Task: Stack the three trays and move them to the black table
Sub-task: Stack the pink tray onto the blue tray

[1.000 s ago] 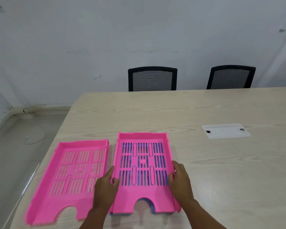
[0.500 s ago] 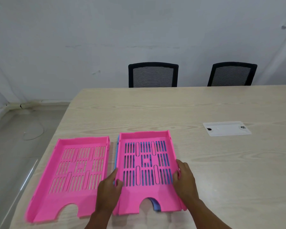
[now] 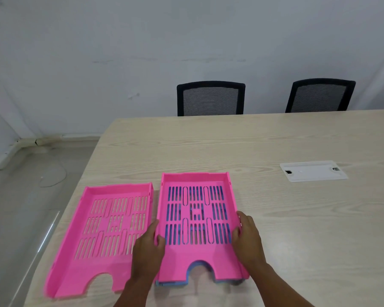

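A pink slotted tray (image 3: 195, 258) sits nested on a blue tray (image 3: 175, 284), whose edge shows at the front and whose blue shows through the slots. My left hand (image 3: 148, 251) grips the pink tray's left wall and my right hand (image 3: 248, 240) grips its right wall. A second pink tray (image 3: 102, 262) lies flat on the light wooden table (image 3: 275, 218) just to the left, partly under my left hand. No black table is in view.
A white cable cover plate (image 3: 312, 171) is set into the table to the right. Two black mesh chairs (image 3: 210, 98) (image 3: 319, 96) stand at the far edge. The table's left edge drops to the grey floor (image 3: 13, 218).
The top pink tray has been squared up over the blue tray; the blue edge that stuck out along its left side is now covered. Both hands stay on its walls.
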`<act>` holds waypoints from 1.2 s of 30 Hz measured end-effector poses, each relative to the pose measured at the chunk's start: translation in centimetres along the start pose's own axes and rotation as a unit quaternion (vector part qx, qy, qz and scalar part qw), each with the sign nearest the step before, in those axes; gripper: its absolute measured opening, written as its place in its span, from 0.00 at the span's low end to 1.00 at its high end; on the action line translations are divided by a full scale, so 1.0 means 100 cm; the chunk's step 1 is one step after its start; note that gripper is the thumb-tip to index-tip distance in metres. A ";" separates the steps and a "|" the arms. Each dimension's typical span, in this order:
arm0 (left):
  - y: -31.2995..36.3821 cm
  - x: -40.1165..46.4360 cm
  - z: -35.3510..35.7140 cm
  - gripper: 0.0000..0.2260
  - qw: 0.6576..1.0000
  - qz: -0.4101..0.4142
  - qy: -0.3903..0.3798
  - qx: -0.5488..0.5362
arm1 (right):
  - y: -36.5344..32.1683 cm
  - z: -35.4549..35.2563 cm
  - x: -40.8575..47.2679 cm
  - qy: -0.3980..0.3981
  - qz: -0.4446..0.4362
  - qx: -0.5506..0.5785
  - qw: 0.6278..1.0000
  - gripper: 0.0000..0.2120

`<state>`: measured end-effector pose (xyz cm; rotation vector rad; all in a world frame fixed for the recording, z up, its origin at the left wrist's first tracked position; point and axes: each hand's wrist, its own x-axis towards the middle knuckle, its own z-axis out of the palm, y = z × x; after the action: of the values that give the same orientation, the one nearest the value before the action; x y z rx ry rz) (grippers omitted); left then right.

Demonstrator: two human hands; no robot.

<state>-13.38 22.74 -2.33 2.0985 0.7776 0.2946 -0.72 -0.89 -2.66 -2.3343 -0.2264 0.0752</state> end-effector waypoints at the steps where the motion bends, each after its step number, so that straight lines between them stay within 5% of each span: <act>1: 0.000 0.000 0.000 0.22 1.000 0.001 0.002 -0.006 | -0.001 0.000 0.001 -0.001 0.002 0.001 1.000 0.21; 18: -0.005 -0.002 -0.001 0.28 0.997 -0.035 -0.045 -0.046 | 0.006 0.007 -0.002 -0.034 0.012 0.010 0.999 0.23; 24: 0.002 -0.006 0.005 0.23 0.994 -0.083 -0.061 -0.048 | 0.006 0.014 -0.004 -0.028 0.036 0.044 0.998 0.13; 36: 0.004 -0.001 0.002 0.21 0.991 -0.100 -0.074 -0.044 | 0.002 0.008 0.003 -0.036 0.063 0.007 0.997 0.10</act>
<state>-13.21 22.41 -2.14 1.9185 0.8621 0.0611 -0.45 -0.37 -3.36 -2.3332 -0.1128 0.2225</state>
